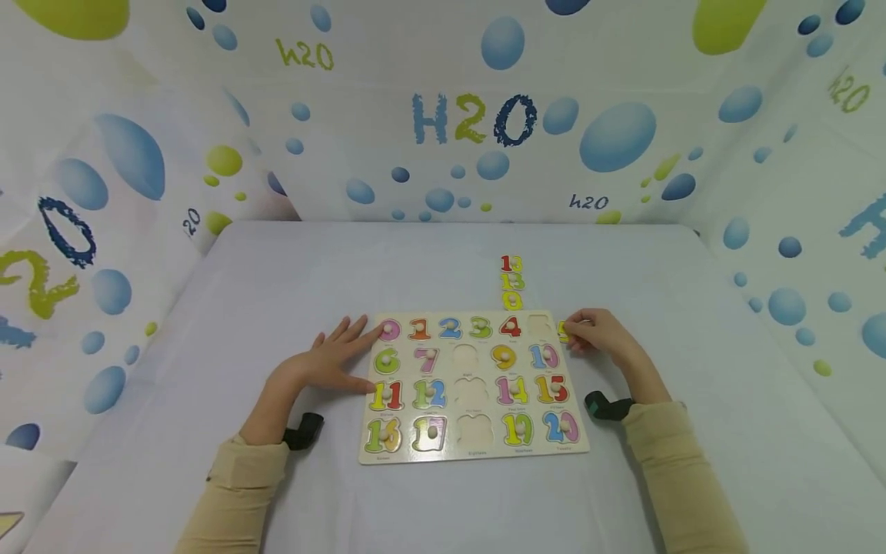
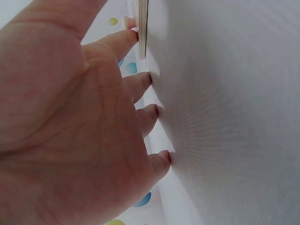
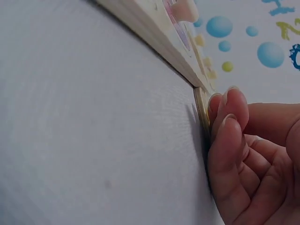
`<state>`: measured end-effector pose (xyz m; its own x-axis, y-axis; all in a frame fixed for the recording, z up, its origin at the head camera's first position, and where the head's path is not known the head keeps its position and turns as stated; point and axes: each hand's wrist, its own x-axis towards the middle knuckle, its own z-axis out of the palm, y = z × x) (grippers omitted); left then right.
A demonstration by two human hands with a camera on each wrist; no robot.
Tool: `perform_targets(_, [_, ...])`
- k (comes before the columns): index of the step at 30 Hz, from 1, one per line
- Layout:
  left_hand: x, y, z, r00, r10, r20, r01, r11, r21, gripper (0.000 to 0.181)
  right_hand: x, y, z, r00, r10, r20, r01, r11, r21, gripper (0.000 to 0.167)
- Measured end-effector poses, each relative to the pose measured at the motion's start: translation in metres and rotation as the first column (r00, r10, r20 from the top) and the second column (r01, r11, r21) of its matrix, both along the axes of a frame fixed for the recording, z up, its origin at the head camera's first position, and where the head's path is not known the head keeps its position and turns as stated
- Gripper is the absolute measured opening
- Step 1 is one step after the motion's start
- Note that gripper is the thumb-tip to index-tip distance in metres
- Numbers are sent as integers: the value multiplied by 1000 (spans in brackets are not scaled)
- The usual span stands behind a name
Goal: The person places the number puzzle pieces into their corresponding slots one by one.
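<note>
A wooden number puzzle board lies on the white table, with knobbed number pieces in most of its recesses. Bare recesses show at the top right corner and down the middle column. My left hand is spread at the board's left edge; its index finger and thumb touch the board, and the other fingertips rest on the tabletop. Just off the upper right corner, my right hand pinches a yellow number piece, seemingly a 5, partly hidden by the fingers. The right wrist view shows its thin edge beside the board.
Behind the board stands a column of loose number pieces: a red and yellow one, a yellow and green one and a yellow one close to the board's far edge. A patterned curtain surrounds the table.
</note>
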<state>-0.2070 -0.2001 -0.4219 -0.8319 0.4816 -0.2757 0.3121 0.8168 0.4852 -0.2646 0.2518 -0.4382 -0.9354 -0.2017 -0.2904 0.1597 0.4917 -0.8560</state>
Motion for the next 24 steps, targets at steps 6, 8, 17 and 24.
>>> perform_targets(6, [0,1,-1,1000,0,-10,0,1000,-2,97,-3,-8,11,1000,-10,-7,10,999,-41,30])
perform_targets(8, [0,1,-1,1000,-1,-12,1,1000,-4,97,-6,-15,15,1000,8,1,-8,999,-46,31])
perform_targets(17, [-1,2,-2,1000,7,-6,-7,1000,-5,96,-21,-39,16,992,104,77,-104,995,2,24])
perform_targets(24, [-1,2,-1,1000,9,-12,-9,1000,-9,96,-21,-40,12,987,118,111,-117,993,-13,22])
